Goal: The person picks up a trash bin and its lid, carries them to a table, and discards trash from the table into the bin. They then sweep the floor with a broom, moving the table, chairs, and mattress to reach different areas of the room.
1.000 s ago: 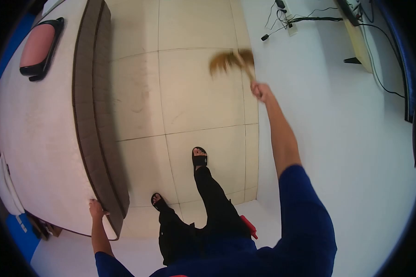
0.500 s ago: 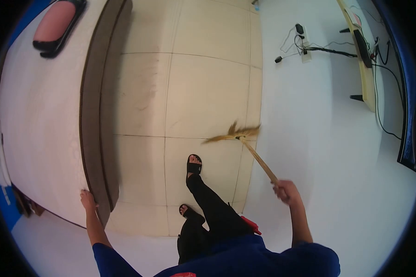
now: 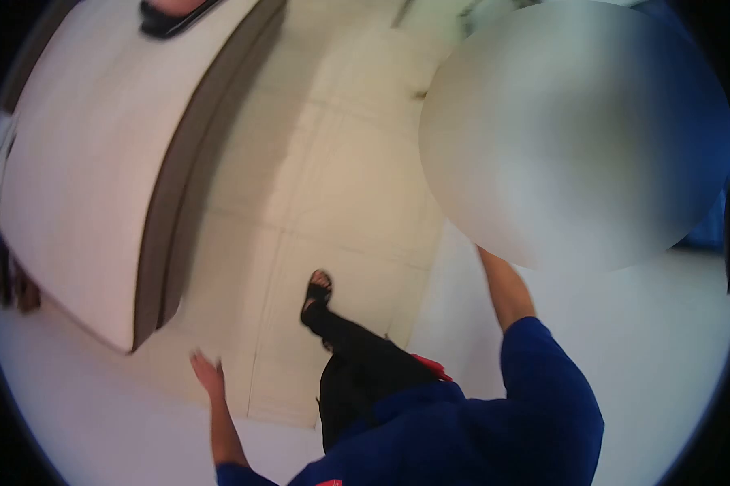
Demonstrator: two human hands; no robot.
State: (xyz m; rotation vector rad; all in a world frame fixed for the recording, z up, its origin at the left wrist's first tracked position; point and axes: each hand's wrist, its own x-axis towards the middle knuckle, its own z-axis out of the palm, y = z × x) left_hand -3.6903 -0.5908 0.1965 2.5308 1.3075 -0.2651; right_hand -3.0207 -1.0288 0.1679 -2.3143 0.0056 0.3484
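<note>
My left hand (image 3: 209,373) is in the air just off the near corner of the bed (image 3: 89,178). Its fingers are stretched out, the thumb apart, and nothing is in it. My right forearm (image 3: 507,287) reaches up and forward, but a large blurred oval covers the hand and whatever it may hold. A small brown tuft (image 3: 419,95), perhaps broom bristles, pokes out at the oval's left edge. The rest of the broom is hidden.
Beige floor tiles (image 3: 300,186) run between the bed and the white wall (image 3: 454,300) on the right. A pink and black object (image 3: 166,20) lies on the bed's far end. My sandalled foot (image 3: 318,292) is on the floor.
My left hand has let go of the bed's edge and moved right. My right arm has swung up and forward; its hand and the broom handle are now covered. The view has turned.
</note>
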